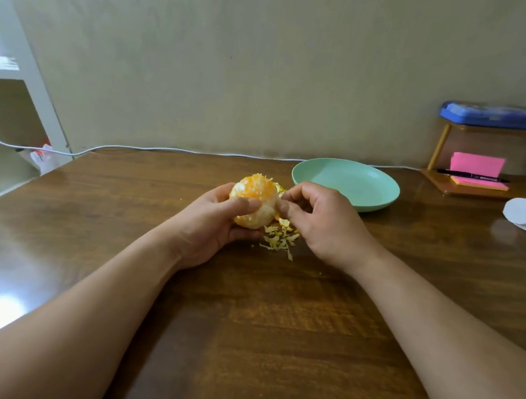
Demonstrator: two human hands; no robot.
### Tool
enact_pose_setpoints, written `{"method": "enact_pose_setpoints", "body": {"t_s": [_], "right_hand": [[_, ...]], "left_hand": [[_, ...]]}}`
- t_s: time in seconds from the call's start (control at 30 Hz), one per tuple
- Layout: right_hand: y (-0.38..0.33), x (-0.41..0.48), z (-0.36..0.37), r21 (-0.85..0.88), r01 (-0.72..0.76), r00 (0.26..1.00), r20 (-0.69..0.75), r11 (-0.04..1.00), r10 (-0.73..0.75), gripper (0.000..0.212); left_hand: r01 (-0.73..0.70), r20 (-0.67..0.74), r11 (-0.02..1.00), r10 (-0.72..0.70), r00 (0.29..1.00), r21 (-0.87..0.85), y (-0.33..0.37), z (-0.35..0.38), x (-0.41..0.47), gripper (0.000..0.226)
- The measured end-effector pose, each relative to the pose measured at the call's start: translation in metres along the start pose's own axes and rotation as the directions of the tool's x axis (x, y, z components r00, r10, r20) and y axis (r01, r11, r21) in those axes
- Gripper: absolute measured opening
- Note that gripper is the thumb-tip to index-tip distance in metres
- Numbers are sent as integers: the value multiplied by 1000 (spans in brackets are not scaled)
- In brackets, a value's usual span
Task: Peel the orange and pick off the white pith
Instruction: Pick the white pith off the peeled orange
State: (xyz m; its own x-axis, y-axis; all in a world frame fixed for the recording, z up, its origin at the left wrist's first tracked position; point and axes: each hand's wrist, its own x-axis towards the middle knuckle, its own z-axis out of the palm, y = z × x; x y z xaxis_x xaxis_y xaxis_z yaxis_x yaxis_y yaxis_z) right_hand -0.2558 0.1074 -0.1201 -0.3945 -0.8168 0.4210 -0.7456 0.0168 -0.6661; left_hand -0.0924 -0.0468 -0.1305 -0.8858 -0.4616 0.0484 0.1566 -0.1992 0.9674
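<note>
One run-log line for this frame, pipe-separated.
step: pith removal | left hand: grips orange | right hand: pinches pith at orange's right side | peel scraps: on table | green plate: behind right hand

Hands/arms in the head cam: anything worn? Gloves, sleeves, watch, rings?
Nothing worn that shows. Left hand and right hand are ungloved, with no rings, watch or wristband visible. Left forearm and right forearm are uncovered to the frame edge; no sleeve is in view. No markings or cables on them.
</note>
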Motion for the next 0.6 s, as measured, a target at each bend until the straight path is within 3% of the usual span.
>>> {"method": "enact_pose_setpoints", "body": {"t_s": [0.3,0.5,0.6], "right_hand": [[1,-3,6,-153,67,993,-83,986,-80,10],[1,-1,6,50,18,993,-116,999,-12,9],[1,0,5,160,18,994,-107,987,0,8]], "left_hand": [[-16,-10,995,18,1000,102,-5,-1,2,71],[29,62,998,-26,998,-50,-2,1,3,61],[83,104,986,-69,992,-141,0,1,2,67]]}}
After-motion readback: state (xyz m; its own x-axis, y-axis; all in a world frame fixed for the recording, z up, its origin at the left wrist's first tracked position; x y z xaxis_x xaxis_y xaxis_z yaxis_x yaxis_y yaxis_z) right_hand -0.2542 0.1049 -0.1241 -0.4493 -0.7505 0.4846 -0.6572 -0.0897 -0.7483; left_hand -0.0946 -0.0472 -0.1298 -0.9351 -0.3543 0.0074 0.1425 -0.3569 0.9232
